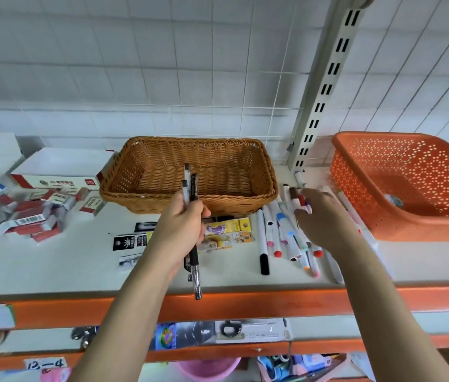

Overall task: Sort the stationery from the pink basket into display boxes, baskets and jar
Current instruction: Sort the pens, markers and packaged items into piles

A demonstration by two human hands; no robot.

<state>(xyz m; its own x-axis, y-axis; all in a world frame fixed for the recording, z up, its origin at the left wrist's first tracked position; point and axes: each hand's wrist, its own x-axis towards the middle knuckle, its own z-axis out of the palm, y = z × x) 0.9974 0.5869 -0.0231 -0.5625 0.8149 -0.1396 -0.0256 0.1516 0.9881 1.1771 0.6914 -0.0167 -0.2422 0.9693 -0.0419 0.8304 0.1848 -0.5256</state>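
Landmark: wicker basket (190,172), at the back of the white shelf (52,268).
Left hand (182,227): fingers curled round a bundle of black pens (193,216), just in front of the wicker basket's front rim.
Pen axis: near upright, one end over the wicker basket, the other toward the shelf's orange edge.
Right hand (325,216): fingers loosely spread over the markers (286,235); whether they pinch one cannot be told.
Markers: loose pile right of the wicker basket, long axes mostly front to back.
Orange basket (399,230): far right of the wicker basket.
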